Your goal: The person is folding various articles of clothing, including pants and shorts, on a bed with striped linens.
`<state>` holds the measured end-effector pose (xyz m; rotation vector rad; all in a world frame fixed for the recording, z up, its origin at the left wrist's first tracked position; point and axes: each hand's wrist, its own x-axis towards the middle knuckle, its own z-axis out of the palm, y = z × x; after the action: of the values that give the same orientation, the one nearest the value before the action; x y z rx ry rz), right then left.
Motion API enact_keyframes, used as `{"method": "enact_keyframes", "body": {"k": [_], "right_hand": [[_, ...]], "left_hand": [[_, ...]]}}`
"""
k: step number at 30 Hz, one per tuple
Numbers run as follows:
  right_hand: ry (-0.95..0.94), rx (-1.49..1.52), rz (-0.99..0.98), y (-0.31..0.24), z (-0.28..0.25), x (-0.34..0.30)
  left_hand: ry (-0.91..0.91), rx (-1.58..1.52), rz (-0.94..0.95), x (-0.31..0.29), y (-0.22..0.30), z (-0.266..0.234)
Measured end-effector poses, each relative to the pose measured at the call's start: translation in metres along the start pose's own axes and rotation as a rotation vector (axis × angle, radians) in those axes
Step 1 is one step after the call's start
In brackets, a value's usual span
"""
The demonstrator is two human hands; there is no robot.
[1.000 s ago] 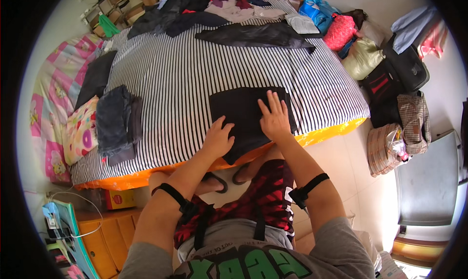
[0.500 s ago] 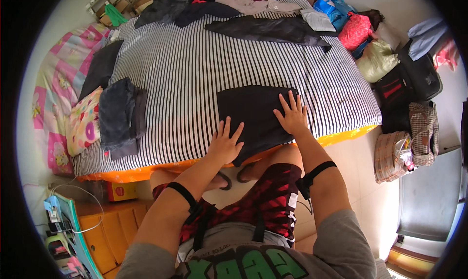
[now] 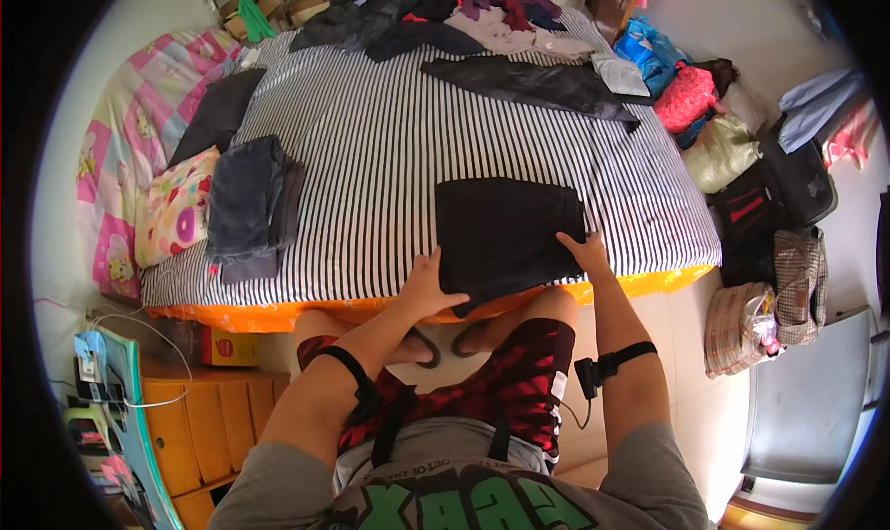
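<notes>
A folded black garment (image 3: 508, 238) lies as a rough rectangle near the front edge of the bed, its kind not plain from the folds. My left hand (image 3: 428, 284) is at its lower left edge, thumb apart and fingertips partly hidden along the cloth. On the right edge my right hand (image 3: 586, 252) grips the cloth, thumb on top and fingers mostly out of sight. Left of it on the bed sits a stack of folded dark grey pants (image 3: 248, 201).
The bed wears a striped sheet (image 3: 362, 159). Dark pants (image 3: 533, 85) lie spread toward the far side, behind them a heap of clothes (image 3: 371, 16). A patterned pillow (image 3: 178, 210) rests at left. Bags (image 3: 728, 155) crowd the right side; a wooden cabinet (image 3: 199, 428) stands lower left.
Both hands have gone from lying flat on top of the black garment to its left and right edges. The view has shifted a little.
</notes>
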<state>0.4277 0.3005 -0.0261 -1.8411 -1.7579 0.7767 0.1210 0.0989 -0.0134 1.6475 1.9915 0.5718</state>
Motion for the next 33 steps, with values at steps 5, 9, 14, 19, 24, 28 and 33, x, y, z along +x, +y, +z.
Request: {"method": "enact_keyframes", "body": {"k": [5,9,14,19,24,28,33], "right_hand": [[-0.252,0.208,0.19,-0.037,-0.03,-0.004],[-0.429,0.423,0.167,-0.077,-0.049,-0.011],[-0.512,0.713,-0.07,-0.119,-0.051,-0.024],[-0.502,0.865,-0.135,-0.114,0.009,-0.031],[-0.128,-0.081,-0.218,-0.084,0.077,-0.054],[0.084,-0.044,-0.586,-0.104,0.072,-0.081],[-0.123,-0.345,-0.859,-0.146,0.065,-0.123]], "left_hand": [[-0.015,0.009,-0.109,0.007,0.023,0.016],[0.067,-0.06,0.006,0.011,0.016,-0.007],[0.323,0.053,0.215,0.018,-0.007,-0.087],[0.438,0.324,0.238,0.003,-0.055,-0.13],[0.225,0.093,0.127,-0.018,-0.117,-0.099],[0.244,-0.203,-0.01,-0.033,-0.151,-0.074],[0.388,-0.316,-0.07,-0.019,-0.161,-0.057]]}}
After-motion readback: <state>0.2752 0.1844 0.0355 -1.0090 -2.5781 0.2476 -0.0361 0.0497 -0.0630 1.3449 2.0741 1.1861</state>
